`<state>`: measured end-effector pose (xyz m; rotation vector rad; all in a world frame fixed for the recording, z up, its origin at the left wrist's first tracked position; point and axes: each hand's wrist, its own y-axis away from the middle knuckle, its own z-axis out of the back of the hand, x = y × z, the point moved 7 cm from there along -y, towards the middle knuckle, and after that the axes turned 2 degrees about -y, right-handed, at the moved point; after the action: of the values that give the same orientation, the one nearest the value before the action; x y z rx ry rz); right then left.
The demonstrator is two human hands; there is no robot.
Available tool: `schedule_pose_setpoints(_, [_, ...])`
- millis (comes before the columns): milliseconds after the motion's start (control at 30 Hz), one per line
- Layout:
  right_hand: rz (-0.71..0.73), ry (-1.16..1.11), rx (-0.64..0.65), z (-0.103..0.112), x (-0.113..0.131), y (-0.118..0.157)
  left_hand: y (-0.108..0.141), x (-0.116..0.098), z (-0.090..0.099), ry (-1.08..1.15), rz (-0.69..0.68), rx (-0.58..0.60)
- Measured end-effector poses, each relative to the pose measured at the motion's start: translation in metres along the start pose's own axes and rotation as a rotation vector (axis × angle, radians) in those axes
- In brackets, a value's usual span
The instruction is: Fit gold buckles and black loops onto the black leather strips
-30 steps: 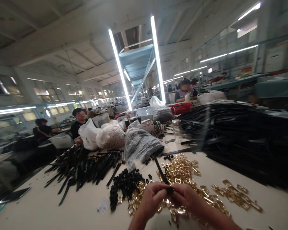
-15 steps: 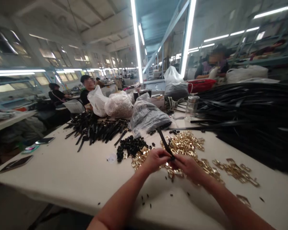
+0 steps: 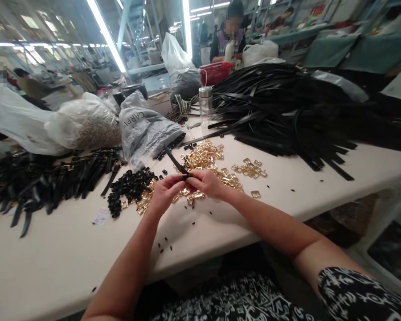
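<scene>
Indoors, under white tube lights (image 3: 107, 35): a narrow, flat black strap (image 3: 174, 159) pinched over a crowded cream-coloured table (image 3: 63, 249)

The tabletop is smooth and pale, its near edge running slantwise across the view. A heap of shiny gold rectangular metal buckles (image 3: 205, 154) spreads over its middle, beside a pile of small glossy black loops (image 3: 132, 187). Short black straps with gold fittings (image 3: 76, 176) lie bunched on the left; a broad mound of long, shiny black strips (image 3: 270, 111) covers the far right. Between them stand a crumpled grey plastic bag with dark lettering (image 3: 147, 129) and a clear glass jar with a metal lid (image 3: 206, 107). Tiny black bits (image 3: 166, 239) dot the near side. Farther back, a person in dark sleeves (image 3: 217, 47) is behind a red plastic basket (image 3: 216, 73).

Both forearms reach forward from the near side and converge, the right one coming out of a black-and-white patterned sleeve (image 3: 357, 290). The left hand (image 3: 165, 192) and right hand (image 3: 210, 183) meet at the strap's near end, thumbs and fingers clamped on it. From there the strap slants away, up and left, towards the grey bag. Exactly what sits between the fingertips is too small to tell.
</scene>
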<state>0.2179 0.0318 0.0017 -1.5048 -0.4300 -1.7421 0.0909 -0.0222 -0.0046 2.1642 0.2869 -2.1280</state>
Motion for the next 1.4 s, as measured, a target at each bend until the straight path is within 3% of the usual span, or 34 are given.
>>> schedule_pose_setpoints(100, [-0.031, 0.02, -0.002, 0.001, -0.001, 0.0, 0.0, 0.002, 0.001, -0.012, 0.017, -0.091])
schedule_pose_setpoints(367, [-0.066, 0.068, -0.07, 0.003, -0.001, -0.001, 0.001, 0.008, -0.001, -0.043, 0.028, -0.186])
schedule_pose_setpoints(567, [-0.011, 0.124, -0.106, 0.002, 0.006, -0.003, 0.0, 0.006, 0.003, -0.013, -0.018, -0.271])
schedule_pose_setpoints(900, [0.017, 0.066, -0.14, 0.003, 0.005, -0.005, -0.001, 0.011, 0.001, 0.037, 0.004, -0.245])
schedule_pose_setpoints(1100, [0.01, 0.051, -0.146, 0.006, 0.007, -0.002, -0.005, 0.022, -0.002, 0.264, 0.159, -0.16])
schedule_pose_setpoints(1267, [-0.034, 0.143, -0.185, 0.009, 0.005, 0.0, -0.007, 0.025, 0.002, 0.422, 0.22, -0.178])
schedule_pose_setpoints(1400, [0.01, 0.251, -0.185, 0.01, 0.008, -0.001, -0.007, 0.024, 0.005, 0.415, 0.239, -0.185])
